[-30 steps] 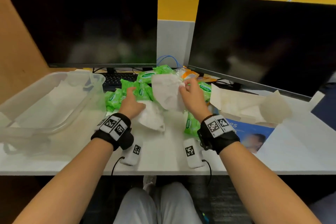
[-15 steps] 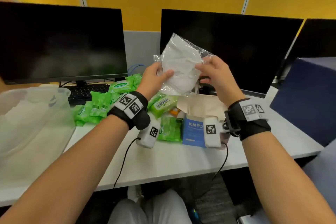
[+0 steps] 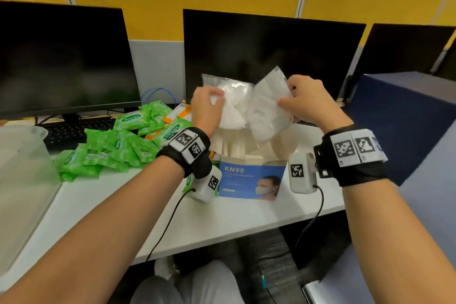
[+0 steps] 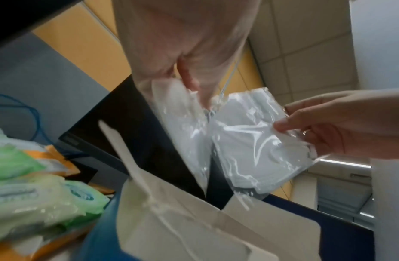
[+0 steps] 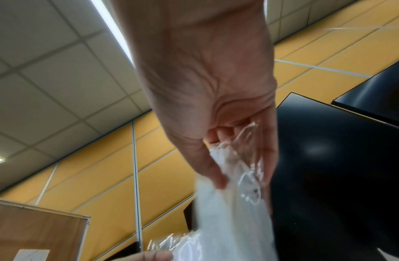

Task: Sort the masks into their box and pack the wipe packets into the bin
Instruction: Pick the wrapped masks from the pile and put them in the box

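Observation:
Two white masks in clear wrappers hang above the open blue KN95 box. My left hand grips the left mask by its edge. My right hand pinches the right mask at its upper corner. In the left wrist view the left mask and the right mask sit side by side over the box flaps. The right wrist view shows thumb and fingers pinching the wrapper. A pile of green wipe packets lies on the desk left of the box.
A clear plastic bin stands at the desk's left end. Two dark monitors rise behind, with a keyboard under the left one. An orange-trimmed packet lies among the wipes. A blue partition stands at right.
The hands came up off the desk and across to the box. Half a second ago they held what looked like one packet together; now each holds its own mask, lower over the open box.

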`<state>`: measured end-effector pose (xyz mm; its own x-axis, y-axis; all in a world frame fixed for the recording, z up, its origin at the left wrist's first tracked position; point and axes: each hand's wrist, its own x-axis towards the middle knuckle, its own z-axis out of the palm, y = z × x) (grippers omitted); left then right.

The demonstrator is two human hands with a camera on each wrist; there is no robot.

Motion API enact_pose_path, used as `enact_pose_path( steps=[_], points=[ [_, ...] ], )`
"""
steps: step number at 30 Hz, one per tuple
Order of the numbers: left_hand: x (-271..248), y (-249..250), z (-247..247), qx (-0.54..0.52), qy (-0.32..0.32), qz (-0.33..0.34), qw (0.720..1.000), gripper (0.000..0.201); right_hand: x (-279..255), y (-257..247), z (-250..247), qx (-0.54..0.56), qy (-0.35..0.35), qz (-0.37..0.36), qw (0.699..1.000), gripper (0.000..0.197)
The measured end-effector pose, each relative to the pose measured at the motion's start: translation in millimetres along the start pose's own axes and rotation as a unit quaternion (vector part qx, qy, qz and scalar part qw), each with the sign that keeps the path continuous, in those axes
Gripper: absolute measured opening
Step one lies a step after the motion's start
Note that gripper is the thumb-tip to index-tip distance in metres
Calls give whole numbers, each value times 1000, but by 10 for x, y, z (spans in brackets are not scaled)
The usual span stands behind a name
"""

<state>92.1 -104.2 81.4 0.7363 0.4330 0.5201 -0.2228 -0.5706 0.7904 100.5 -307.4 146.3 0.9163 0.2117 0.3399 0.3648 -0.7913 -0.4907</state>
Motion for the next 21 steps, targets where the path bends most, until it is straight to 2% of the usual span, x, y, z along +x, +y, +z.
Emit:
enact_pose_path(
  steps=[2, 4, 5, 8, 11, 16, 18, 21],
  points=[
    [-14, -33, -34, -5, 61, -8, 998, 24, -21, 35, -7, -5, -5, 33, 999, 15],
    [-20, -57, -70, -16, 71, -30, 997, 35, -37, 32, 16, -43, -40, 55, 997, 9],
    [-24, -74, -75, -21, 67, -42, 997, 38, -48, 10, 48, -62, -59, 60, 995, 3],
    [-48, -105, -56, -26, 43, -61, 997, 39, -68, -54, 261, -86, -115, 72, 987, 8],
    [-86, -137, -5, -29, 13, -74, 997, 37, -69, -61, 544, -93, -179, 80, 976, 22],
    [-121, -176, 44, -29, -10, -95, 995, 37, -110, -64, 930, -98, -280, 75, 952, 29],
    [-144, -188, 67, -31, -31, -102, 994, 35, -139, -71, 1044, -86, -293, 84, 948, 34],
    [-187, -184, 106, -36, -65, -119, 990, 48, -139, -103, 1061, -54, -292, 94, 950, 42]
  ],
)
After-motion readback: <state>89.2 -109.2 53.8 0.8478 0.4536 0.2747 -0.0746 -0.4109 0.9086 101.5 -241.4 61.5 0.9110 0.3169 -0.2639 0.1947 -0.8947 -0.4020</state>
